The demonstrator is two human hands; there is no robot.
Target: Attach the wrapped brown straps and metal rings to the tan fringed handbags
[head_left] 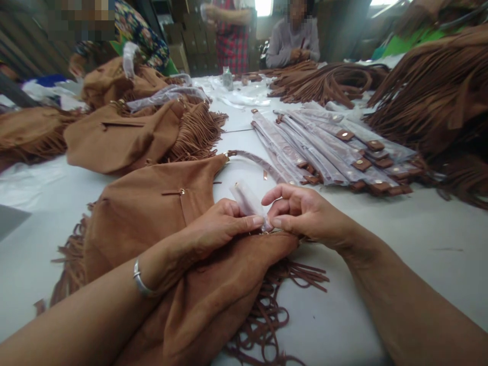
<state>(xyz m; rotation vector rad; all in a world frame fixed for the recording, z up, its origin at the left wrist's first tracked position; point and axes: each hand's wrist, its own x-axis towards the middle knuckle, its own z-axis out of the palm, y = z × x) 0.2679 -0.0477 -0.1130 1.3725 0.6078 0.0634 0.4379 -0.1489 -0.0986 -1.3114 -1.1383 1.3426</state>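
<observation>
Brown fringed bag [148,203], centre to lower left of frame. My left hand [224,221] pinches clear plastic [246,197] at bag's edge; right hand [301,211] curled against it, can't tell if gripping. Best: short pinch, light pull, edge flat.

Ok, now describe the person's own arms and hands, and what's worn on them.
The left hand and right hand are ungloved, and both visible forearms are sleeveless. A silver-coloured, curved bangle circles the left wrist; the right wrist shows no bracelet or watch.
</observation>
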